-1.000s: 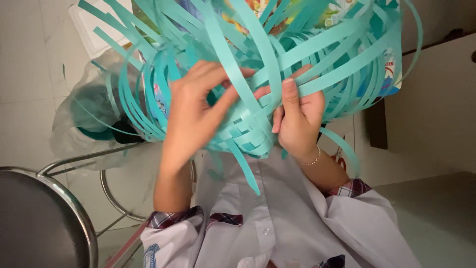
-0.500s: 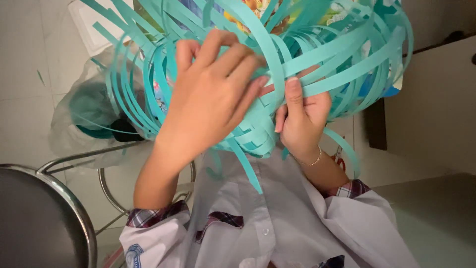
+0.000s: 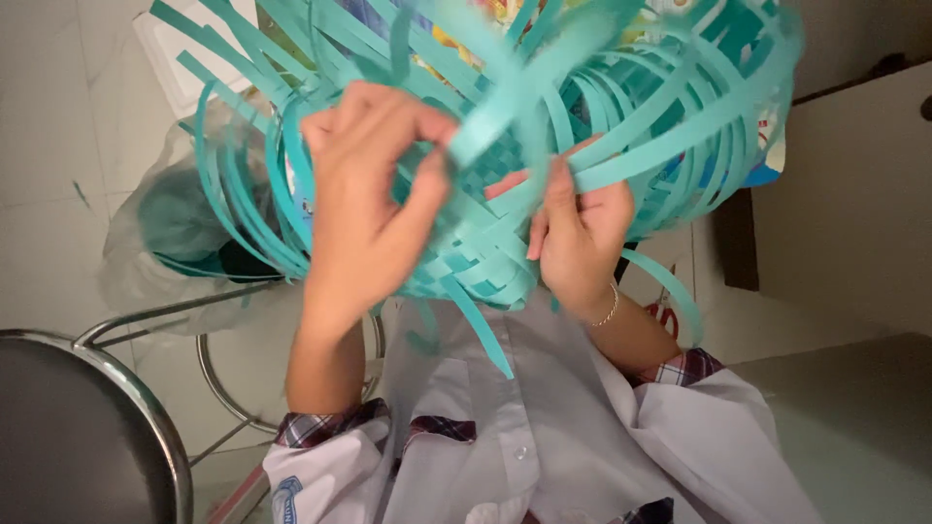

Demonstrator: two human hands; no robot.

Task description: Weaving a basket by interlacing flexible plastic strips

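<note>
1. The woven mass of teal paper strips (image 3: 544,126) fills the upper middle of the head view, held up in the air in front of the person's chest. Its centre is plaited flat, and long loose ends loop and spray outward on all sides.
2. Lower left stands a metal stool (image 3: 87,427) with a dark round seat and chrome frame. Behind it on the floor lies a clear plastic bag (image 3: 155,243) with more teal strips inside.
3. The person's white shirt (image 3: 524,437) with plaid cuffs takes up the bottom centre.
4. The left hand (image 3: 364,213) is curled over the woven part, its grip closed with thumb and forefinger pinching one strip that blurs upward.
5. The right hand (image 3: 582,233), a thin bracelet at its wrist, presses the weave from the other side, fingers together and clamped on the plaited centre.
6. The strips look very light, thin, springy and easily creased or torn. The firm plaited centre seems the safest hold, with single strips taken gently near the weave.
</note>
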